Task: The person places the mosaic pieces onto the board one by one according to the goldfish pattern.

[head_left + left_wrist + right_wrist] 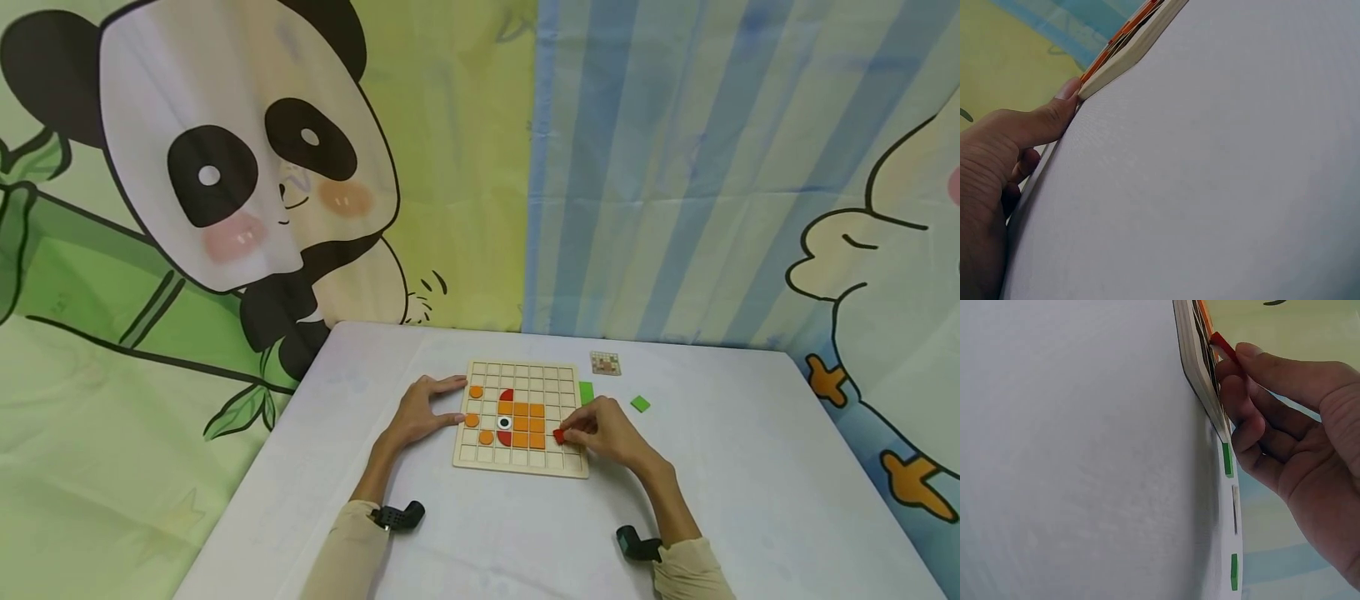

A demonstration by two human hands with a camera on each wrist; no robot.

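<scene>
On the table lies a square wooden grid board (480,455). Orange square tiles (537,425), two curved red pieces (504,438), an eye piece (504,422) and three orange discs (486,437) sit on it. My left hand (412,414) is at the board's left edge, thumb and fingers spread apart; in the left wrist view the thumb (1054,115) touches the rim. Over the right part of the grid, my right hand (611,433) pinches a small red tile (1227,349) between thumb and fingers. The tile is tilted in the right wrist view; whether it touches the board I cannot tell.
Beside the board's right edge lies a green piece (587,388), partly hidden by the board or hand. Farther right is another green tile (640,403). A small patterned card (605,363) lies toward the back of the white table (750,467). Printed curtains (450,167) hang behind.
</scene>
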